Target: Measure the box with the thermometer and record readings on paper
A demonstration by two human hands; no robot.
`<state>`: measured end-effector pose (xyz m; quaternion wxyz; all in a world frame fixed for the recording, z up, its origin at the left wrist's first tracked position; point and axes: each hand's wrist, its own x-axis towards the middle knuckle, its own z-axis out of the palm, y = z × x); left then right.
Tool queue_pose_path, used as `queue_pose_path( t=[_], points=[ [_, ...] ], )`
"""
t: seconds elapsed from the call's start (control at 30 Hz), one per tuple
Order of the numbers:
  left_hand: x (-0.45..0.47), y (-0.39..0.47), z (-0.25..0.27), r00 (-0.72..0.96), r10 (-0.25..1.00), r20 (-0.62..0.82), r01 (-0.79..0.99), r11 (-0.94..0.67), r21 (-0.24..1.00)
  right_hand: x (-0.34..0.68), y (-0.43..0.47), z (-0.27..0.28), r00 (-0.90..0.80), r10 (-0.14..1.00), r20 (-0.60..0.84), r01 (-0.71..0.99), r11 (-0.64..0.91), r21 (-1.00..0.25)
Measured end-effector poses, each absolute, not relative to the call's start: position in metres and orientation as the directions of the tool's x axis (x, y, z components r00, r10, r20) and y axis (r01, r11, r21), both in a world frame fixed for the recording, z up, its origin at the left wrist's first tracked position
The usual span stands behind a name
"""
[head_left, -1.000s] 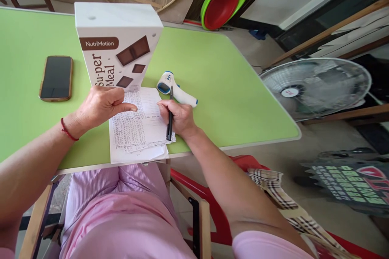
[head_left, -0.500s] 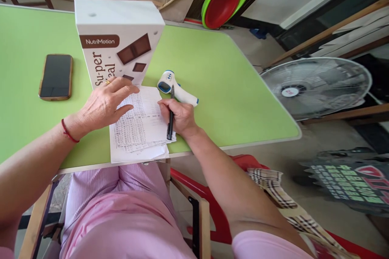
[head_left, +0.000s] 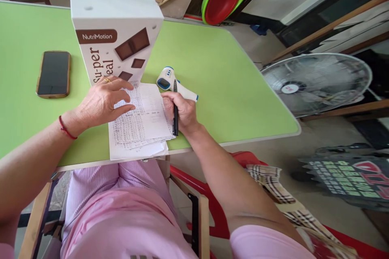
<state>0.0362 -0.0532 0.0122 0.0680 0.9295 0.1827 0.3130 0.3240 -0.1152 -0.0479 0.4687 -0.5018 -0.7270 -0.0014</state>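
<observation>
A flat, light-green counter (head_left: 237, 89) is spread beneath the left hand (head_left: 100, 103) and right hand (head_left: 184, 113). A tall white cardboard box with brown print (head_left: 115, 38) is stood just beyond the left fingers. Handwritten white paper sheets (head_left: 152, 125) are stacked below and between both sets of fingers. A slim black pen (head_left: 175, 119) is gripped by the right fingers; the left are held loosely parted (a thin gold ring (head_left: 107, 80) is worn).

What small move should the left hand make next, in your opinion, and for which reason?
Perhaps the left hand should square up the written sheets. Their lower edges lie uneven, and this hand holds nothing, with its fingers over their upper left part. The right hand seems less suited, as it grips the pen.
</observation>
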Motion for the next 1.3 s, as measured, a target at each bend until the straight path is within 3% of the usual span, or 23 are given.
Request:
queue_pose_path(
  t=[0.3,0.57,0.7,0.93,1.17,1.3],
  points=[
    [0.040,-0.058,0.008,0.839,0.348,0.419,0.319,-0.938,0.139,0.313,-0.134,-0.021,0.159,0.748,0.644,0.609,0.439,-0.660],
    [0.038,-0.062,0.011,0.834,0.414,0.364,0.408,-0.908,0.097,0.286,-0.151,-0.020,0.144,0.924,0.354,0.282,0.304,-0.910],
    [0.043,-0.070,0.014,0.831,0.459,0.314,0.464,-0.884,0.063,0.280,-0.156,-0.022,0.088,0.942,0.325,0.373,0.271,-0.887],
    [0.046,-0.082,0.025,0.874,0.429,0.226,0.443,-0.897,-0.011,0.269,-0.161,-0.024,0.182,0.907,0.381,0.415,0.280,-0.866],
    [0.058,-0.097,0.047,0.871,0.455,-0.184,0.461,-0.888,-0.012,0.268,-0.159,-0.022,0.155,0.902,0.403,0.479,0.288,-0.829],
    [0.061,-0.098,0.050,0.840,0.464,-0.282,0.478,-0.878,-0.024,0.268,-0.159,-0.021,0.142,0.907,0.396,0.476,0.288,-0.831]
  ],
)
